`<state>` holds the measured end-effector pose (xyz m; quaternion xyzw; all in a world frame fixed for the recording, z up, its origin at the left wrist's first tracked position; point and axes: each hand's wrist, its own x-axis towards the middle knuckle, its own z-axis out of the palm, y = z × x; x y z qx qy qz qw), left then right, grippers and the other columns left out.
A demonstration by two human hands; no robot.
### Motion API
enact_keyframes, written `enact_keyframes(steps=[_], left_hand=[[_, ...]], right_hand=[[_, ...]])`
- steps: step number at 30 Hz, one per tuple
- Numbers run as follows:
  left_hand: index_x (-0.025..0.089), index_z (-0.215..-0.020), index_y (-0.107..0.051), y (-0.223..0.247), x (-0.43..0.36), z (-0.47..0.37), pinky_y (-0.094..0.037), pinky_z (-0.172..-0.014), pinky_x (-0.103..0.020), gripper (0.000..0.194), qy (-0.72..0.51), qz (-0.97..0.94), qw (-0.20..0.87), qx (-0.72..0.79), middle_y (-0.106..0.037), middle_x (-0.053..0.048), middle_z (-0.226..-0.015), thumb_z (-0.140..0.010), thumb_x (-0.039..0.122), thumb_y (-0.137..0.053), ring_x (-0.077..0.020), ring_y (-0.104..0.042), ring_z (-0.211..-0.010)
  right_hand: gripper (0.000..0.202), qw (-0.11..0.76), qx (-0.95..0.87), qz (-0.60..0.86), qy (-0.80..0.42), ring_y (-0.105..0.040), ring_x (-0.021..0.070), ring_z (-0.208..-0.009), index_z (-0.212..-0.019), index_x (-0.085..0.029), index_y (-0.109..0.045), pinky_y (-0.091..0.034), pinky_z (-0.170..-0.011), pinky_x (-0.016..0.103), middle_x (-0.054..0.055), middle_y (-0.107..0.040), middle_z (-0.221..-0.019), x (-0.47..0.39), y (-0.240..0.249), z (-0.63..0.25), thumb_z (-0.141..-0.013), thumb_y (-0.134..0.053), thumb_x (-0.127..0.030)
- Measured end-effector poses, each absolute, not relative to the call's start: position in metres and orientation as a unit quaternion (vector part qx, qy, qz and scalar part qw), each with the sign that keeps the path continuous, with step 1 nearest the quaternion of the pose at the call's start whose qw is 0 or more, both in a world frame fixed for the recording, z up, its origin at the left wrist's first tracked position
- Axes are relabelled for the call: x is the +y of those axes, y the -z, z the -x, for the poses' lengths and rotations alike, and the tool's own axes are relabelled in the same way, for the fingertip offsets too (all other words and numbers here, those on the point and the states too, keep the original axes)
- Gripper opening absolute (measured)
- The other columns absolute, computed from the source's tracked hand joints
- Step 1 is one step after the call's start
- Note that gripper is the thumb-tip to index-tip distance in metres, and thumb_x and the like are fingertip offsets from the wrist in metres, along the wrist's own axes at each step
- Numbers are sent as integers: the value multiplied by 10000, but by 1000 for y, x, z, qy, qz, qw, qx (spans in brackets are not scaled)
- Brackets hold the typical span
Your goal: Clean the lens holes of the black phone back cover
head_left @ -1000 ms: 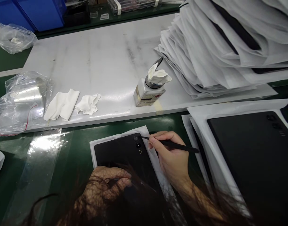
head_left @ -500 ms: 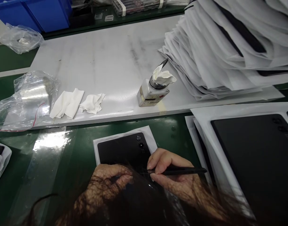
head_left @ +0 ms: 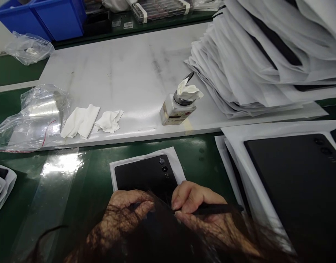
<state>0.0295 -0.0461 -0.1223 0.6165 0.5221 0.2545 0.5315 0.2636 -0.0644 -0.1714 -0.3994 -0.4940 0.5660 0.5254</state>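
Observation:
In the head view, a black panel (head_left: 142, 174) with two round camera openings lies on a white sheet (head_left: 177, 165) in front of me. My left hand (head_left: 126, 210) is at its near left part, thumb and forefinger closed together; whatever they hold is hidden. Pinched in my right hand (head_left: 202, 204) is a slim black stick-like tool (head_left: 225, 209), its tip end by the panel's near right side. Dark hair hanging before the camera covers the near part of the panel and portions of both hands.
A grey board (head_left: 124, 76) bears crumpled white wipes (head_left: 81, 120), a pump bottle (head_left: 176, 111) and a plastic bag (head_left: 36, 117). White-wrapped panels (head_left: 239, 73) are piled at the far right. Nearer on the right lies a larger black panel (head_left: 296, 175). Blue bins (head_left: 58, 18) stand behind.
My right hand has shifted slightly toward me, carrying the black tool with it. The left hand keeps almost the same place. The view has moved slightly.

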Motion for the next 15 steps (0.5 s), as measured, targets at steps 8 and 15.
enact_keyframes(steps=[8,15], left_hand=[[358,-774,-724,126,-45,-29,-535,-460,-90,123,-252,-624,500,545,-766,108,-647,-741,252,-673,-135,-721,-531],[315,-701,-745,113,-39,-34,-544,-468,-89,160,-264,-626,500,537,-777,89,-600,-698,179,-661,-138,-726,-488]], right_hand=[[577,578,-361,553,-480,-714,175,-534,-718,-288,-767,-657,-562,324,-16,-794,-715,-31,187,-266,-773,-1220,-641],[530,547,-368,579,-480,-708,190,-560,-701,-287,-762,-688,-579,366,-4,-803,-753,-28,185,-264,-748,-1194,-590]])
